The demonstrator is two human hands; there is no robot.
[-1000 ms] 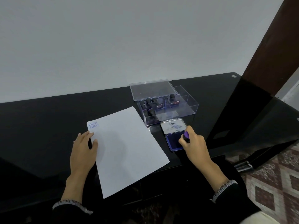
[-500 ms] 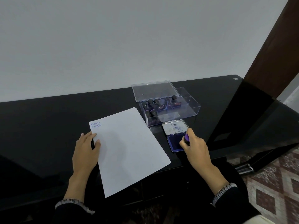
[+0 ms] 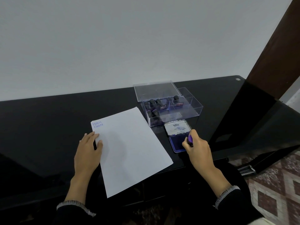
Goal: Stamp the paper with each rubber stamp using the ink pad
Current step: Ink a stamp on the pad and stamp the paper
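The right hand [image 3: 197,147] is closed around a purple rubber stamp [image 3: 190,139], pinching it between fingers and thumb, and the stamp's lower end is down at the blue ink pad [image 3: 177,144] (the hand hides the face itself, so contact cannot be confirmed). The ink pad sits open on the black table [image 3: 48,127], its silver lid [image 3: 177,127] flipped up on the far side with a printed label showing.

Just left of the ink pad lies the white paper [image 3: 129,150], angled on the table, its near corner hanging over the table's front edge. Two purple "SAMPLE" imprints [image 3: 97,125] sit at its far left corner. The left hand [image 3: 88,149] rests flat and spread at the paper's left edge, fingertips on the sheet, holding nothing.

Beyond the ink pad, almost touching its lid, stands a clear plastic box [image 3: 186,111] with dividers. Several dark-handled stamps [image 3: 156,104] lie in its left compartments. Its clear lid [image 3: 156,90] rests across the box's far left part.
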